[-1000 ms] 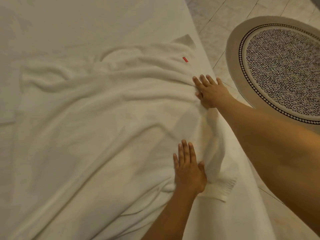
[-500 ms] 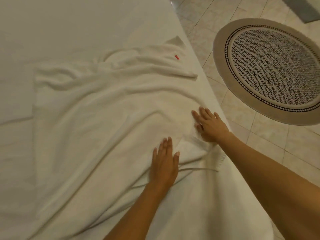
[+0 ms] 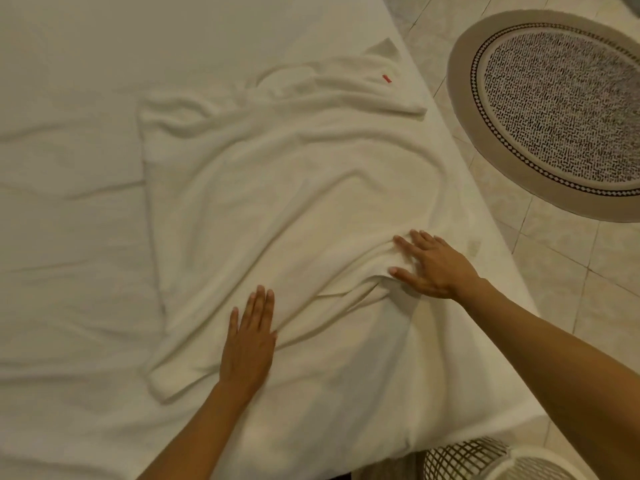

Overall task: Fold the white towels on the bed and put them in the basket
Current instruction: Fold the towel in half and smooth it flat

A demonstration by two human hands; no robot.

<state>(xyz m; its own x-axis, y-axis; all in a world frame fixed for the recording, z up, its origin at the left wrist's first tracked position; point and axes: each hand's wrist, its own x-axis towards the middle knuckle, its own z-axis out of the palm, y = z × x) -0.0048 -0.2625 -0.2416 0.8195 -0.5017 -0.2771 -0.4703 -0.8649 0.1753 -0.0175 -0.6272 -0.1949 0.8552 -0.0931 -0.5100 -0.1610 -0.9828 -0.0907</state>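
A large white towel [image 3: 277, 188] lies spread and wrinkled across the bed [image 3: 69, 237], with a small red tag near its far right corner. My left hand [image 3: 249, 341] rests flat on the towel's near part, fingers straight and together. My right hand [image 3: 429, 265] presses flat on the towel near the bed's right edge, fingers spread over a ridge of bunched cloth. A white lattice basket [image 3: 485, 459] shows at the bottom right, below the bed's near corner.
A round patterned rug [image 3: 554, 109] lies on the tiled floor [image 3: 571, 289] to the right of the bed. The bed's right edge runs diagonally from the top middle to the lower right.
Both hands slid toward me over the towel, the right one coming back from the far edge. The view shifted, bringing the basket into sight.
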